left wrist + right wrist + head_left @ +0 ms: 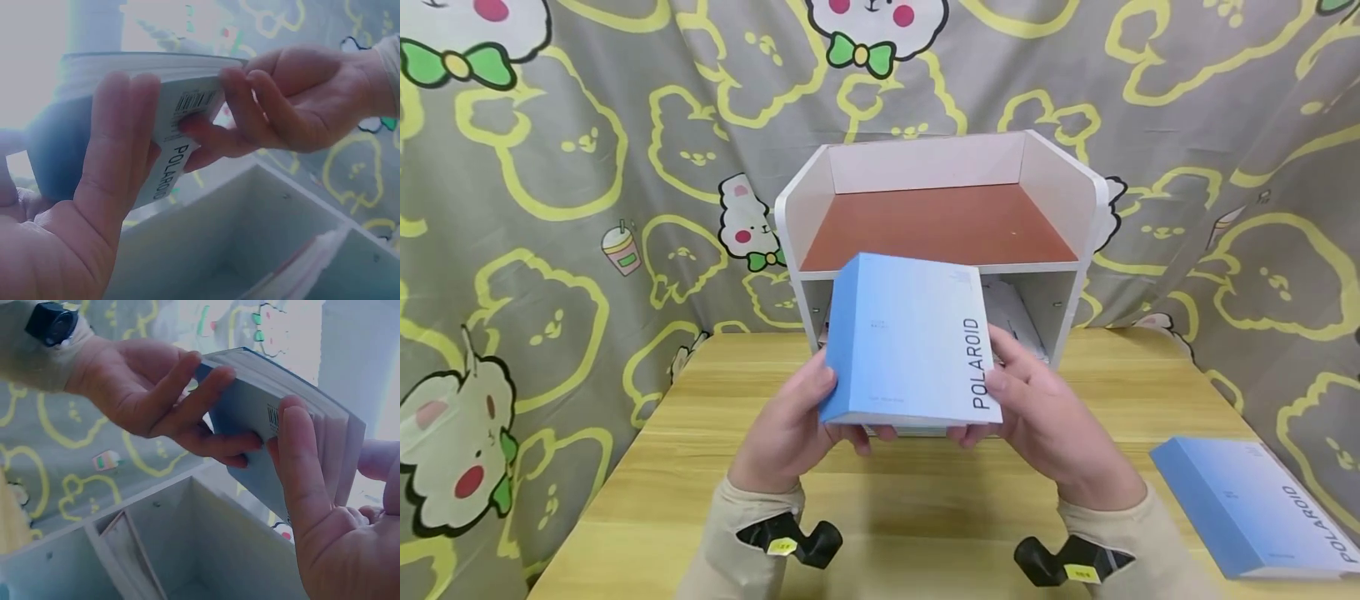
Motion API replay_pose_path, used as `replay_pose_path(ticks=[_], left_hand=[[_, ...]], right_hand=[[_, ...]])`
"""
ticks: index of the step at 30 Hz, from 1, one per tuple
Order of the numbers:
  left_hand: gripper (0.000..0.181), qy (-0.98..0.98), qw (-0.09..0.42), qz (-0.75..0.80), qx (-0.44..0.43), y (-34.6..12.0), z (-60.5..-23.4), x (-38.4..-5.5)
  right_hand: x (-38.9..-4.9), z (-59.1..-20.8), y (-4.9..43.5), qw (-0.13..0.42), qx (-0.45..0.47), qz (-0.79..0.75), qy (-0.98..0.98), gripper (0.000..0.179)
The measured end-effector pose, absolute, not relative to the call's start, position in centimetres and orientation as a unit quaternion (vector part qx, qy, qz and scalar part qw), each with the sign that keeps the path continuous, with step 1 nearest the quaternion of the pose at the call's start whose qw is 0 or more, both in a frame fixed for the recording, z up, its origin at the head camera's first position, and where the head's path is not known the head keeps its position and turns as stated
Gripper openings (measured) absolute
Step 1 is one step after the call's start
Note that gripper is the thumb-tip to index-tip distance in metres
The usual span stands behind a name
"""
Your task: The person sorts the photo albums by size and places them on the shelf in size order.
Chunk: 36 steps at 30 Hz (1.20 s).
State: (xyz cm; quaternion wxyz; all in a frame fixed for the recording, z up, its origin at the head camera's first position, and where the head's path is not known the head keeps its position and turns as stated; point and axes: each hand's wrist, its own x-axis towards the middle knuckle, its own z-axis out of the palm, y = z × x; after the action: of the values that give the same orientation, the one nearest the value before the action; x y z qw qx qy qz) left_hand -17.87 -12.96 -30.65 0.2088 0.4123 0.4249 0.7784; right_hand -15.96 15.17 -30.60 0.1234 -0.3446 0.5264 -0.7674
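Note:
Between both hands is a thick light-blue book (910, 342) marked POLAROID, raised in front of a white shelf (1052, 192). My left hand (793, 421) grips its darker blue spine side, thumb on top and fingers beneath. At the opposite edge, my right hand (1037, 408) holds the book with the thumb near the lettering and fingers underneath. From below, the left wrist view shows a barcode on the back cover (187, 119) and fingers of both hands against it. Page edges (281, 375) appear in the right wrist view.
A second blue POLAROID book (1262, 508) lies at the right of the wooden table (647, 500). The shelf has a reddish-brown upper board (940, 225); white items (1011, 317) stand in its lower compartment, partly hidden by the held book. Patterned curtain (625, 108) surrounds the table.

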Motion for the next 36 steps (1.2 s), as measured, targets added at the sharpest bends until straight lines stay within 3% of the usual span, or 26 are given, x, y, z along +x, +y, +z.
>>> replay_pose_path(ticks=[8, 19, 22, 27, 29, 32, 36], left_hand=[[0.048, 0.380, 0.154, 0.817, 0.406, -13.0, -29.8, -19.0], [0.047, 0.237, 0.147, 0.887, 0.369, -13.1, -30.2, -21.3], [0.046, 0.209, 0.136, 0.895, 0.369, -13.2, -30.0, -21.6], [0.046, 0.181, 0.119, 0.910, 0.354, -13.2, -29.6, -21.5], [0.049, 0.181, 0.115, 0.911, 0.352, -13.3, -29.6, -21.5], [0.051, 0.192, 0.105, 0.910, 0.351, -13.5, -29.7, -21.4], [0.052, 0.217, 0.088, 0.907, 0.350, -13.8, -29.7, -21.4]], right_hand=[[-17.6, -29.8, 12.7, 0.063, -0.370, -0.782, 0.498, 0.046], [-19.8, -29.8, 11.1, 0.042, -0.372, -0.752, 0.543, 0.051], [-19.4, -29.8, 11.3, -0.031, -0.354, -0.712, 0.605, 0.052], [-18.2, -29.4, 11.6, -0.280, -0.350, -0.570, 0.689, 0.052], [-17.8, -29.2, 11.5, -0.354, -0.369, -0.496, 0.702, 0.048], [-17.4, -29.1, 11.0, -0.404, -0.400, -0.414, 0.711, 0.053], [-17.4, -29.4, 10.4, -0.392, -0.399, -0.381, 0.737, 0.059]])
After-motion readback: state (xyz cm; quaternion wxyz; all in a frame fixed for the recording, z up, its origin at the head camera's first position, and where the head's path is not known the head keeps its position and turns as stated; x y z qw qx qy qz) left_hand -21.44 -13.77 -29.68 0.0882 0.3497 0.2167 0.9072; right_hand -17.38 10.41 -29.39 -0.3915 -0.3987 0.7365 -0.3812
